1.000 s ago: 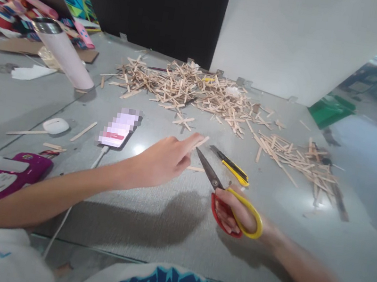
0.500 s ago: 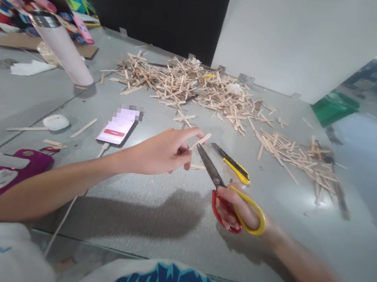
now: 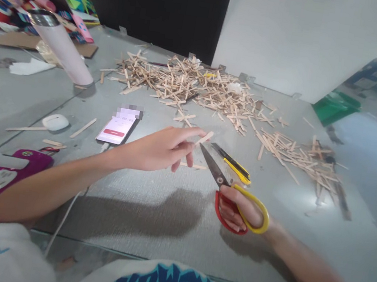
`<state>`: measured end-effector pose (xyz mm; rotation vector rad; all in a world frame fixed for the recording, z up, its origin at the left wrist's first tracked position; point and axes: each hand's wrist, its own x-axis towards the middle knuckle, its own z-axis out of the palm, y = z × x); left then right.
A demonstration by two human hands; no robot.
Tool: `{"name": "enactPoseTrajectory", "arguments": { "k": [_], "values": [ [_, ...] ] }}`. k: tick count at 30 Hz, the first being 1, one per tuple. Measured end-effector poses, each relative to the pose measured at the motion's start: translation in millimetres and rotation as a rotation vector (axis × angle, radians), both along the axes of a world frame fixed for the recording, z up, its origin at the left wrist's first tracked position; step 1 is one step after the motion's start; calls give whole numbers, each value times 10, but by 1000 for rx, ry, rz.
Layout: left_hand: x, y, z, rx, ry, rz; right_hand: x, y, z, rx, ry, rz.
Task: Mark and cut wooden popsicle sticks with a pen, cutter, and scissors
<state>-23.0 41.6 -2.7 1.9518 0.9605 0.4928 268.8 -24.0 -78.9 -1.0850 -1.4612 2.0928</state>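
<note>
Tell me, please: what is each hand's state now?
Left hand: closed, holding a wooden craft stick.
Right hand: closed on red-and-yellow-handled scissors.

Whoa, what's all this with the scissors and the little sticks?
A person is holding a small wooden stick in the fingers of the left hand. The right hand grips scissors, their tips right by the stick; I can't tell if they touch. A yellow-and-black cutter lies beside the scissors, and a big messy pile of sticks sits farther back on the table.
</note>
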Motion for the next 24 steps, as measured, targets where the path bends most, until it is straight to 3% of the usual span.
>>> {"name": "enactPoseTrajectory", "arguments": {
  "k": [5,12,18,24],
  "values": [
    [21,16,-15,-100,-127,-4,-28,14,5,-10,93,4],
    [114,-114,45,-157,-278,96,3,-64,49,172,96,-42],
    [162,-265,64,-106,-296,130,-18,-168,226,170,61,-29],
    [170,-343,66,-28,-277,137,-34,-209,284,150,6,-45]
  ]
}}
